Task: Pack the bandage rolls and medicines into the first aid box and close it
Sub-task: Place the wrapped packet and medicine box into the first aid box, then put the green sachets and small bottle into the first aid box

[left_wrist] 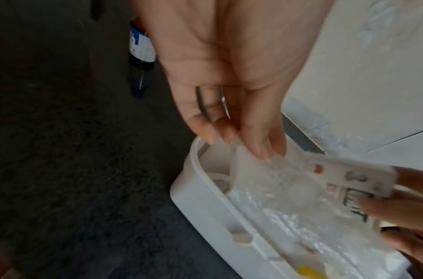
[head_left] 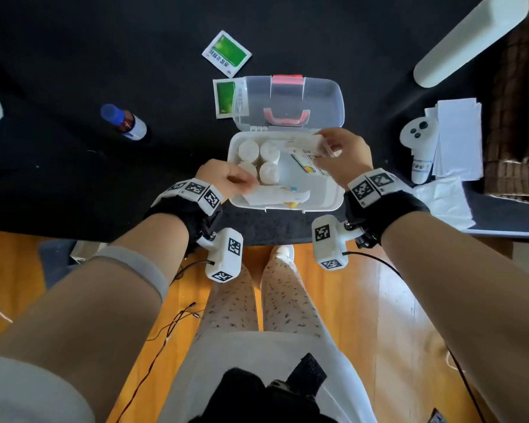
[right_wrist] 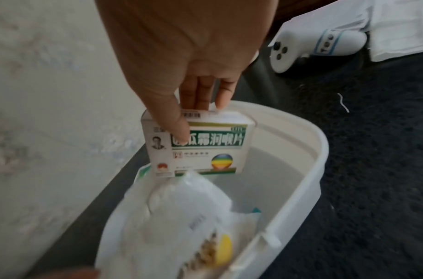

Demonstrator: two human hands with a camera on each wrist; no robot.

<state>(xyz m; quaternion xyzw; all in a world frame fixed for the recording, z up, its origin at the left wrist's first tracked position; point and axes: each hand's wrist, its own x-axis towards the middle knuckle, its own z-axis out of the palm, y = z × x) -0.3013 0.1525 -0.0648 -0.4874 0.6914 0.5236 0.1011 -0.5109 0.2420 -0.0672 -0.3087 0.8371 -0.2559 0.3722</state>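
The white first aid box [head_left: 330, 196] stands open, and its clear lid [head_left: 324, 99] with a red latch lies flat behind it. Several white bandage rolls [head_left: 248, 149] stand in its left part. My right hand [right_wrist: 196, 120] pinches a white and green medicine box [right_wrist: 205, 151] by its top and holds it upright over the box's right part. My left hand [left_wrist: 244, 145] pinches the corner of a crinkly plastic packet [left_wrist: 265, 181] that lies along the near wall [left_wrist: 205, 188] inside. In the head view the packet [head_left: 275, 195] lies partly over the front rim.
A brown bottle with a blue cap [head_left: 124, 122] stands on the black cloth to the left. Two green sachets [head_left: 226, 53] [head_left: 225, 99] lie beside the lid. At the right are a white controller [head_left: 417, 148], papers [head_left: 458, 135] and a white tube [head_left: 471, 38].
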